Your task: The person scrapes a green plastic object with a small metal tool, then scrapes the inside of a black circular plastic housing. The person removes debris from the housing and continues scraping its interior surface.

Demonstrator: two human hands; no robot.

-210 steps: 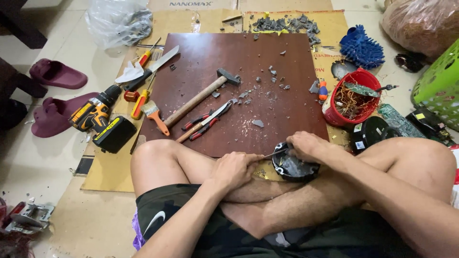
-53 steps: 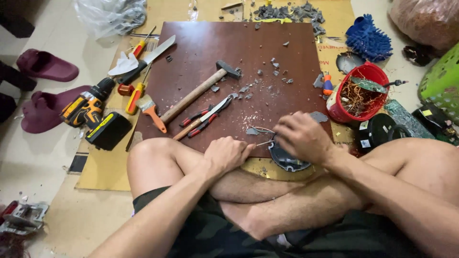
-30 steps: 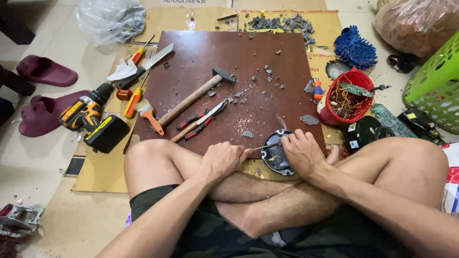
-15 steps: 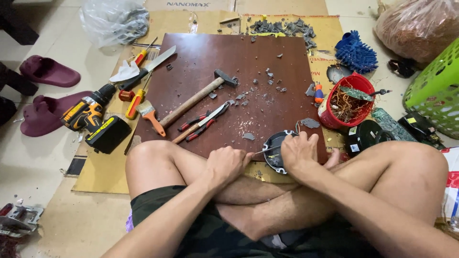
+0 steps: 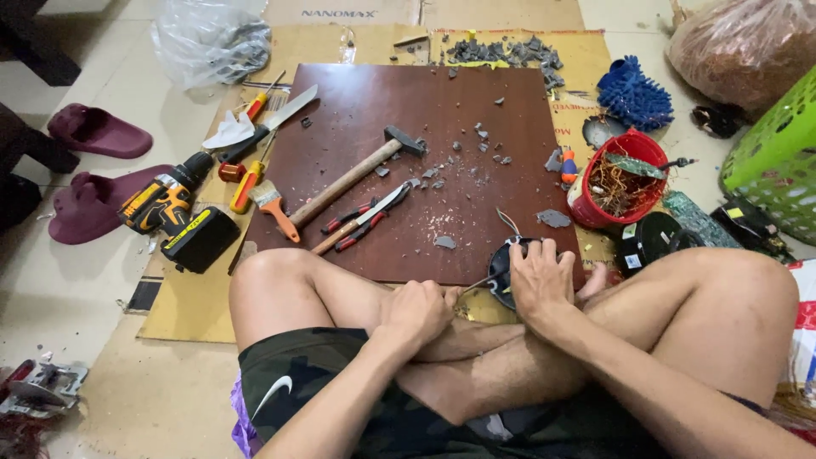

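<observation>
While the person sits cross-legged on the floor, a dark round part (image 5: 503,274) lies at the near right corner of the brown board (image 5: 408,161), at about 5 o'clock from the board's middle, with a thin bent wire sticking up from its far edge. The right hand (image 5: 541,279) lies palm down on this part, fingers spread and lightly curled over its rim, pressing it rather than gripping. The left hand (image 5: 416,310), just beside it at 8 o'clock, is closed in a fist around the handle of a thin metal tool (image 5: 473,286) whose tip reaches the part's left edge. Outward on the board, at 10 o'clock from the part, lie red-handled pliers (image 5: 361,223) and, beyond them, a wooden-handled hammer (image 5: 357,173) lying slantwise, with grey shards (image 5: 476,149) scattered around its head. At 2 o'clock from the part, off the board's right edge, stands a red bucket (image 5: 595,204) full of tangled copper wire, and a blue mitt (image 5: 633,95) lies farther at 1 o'clock. Along the board's left edge are a small paintbrush (image 5: 274,205), an orange-handled screwdriver (image 5: 246,183) and a trowel (image 5: 268,119); a yellow and black cordless drill (image 5: 174,212) lies on the cardboard at 9 o'clock. A green basket (image 5: 778,153) stands at 3 o'clock, well apart.
</observation>
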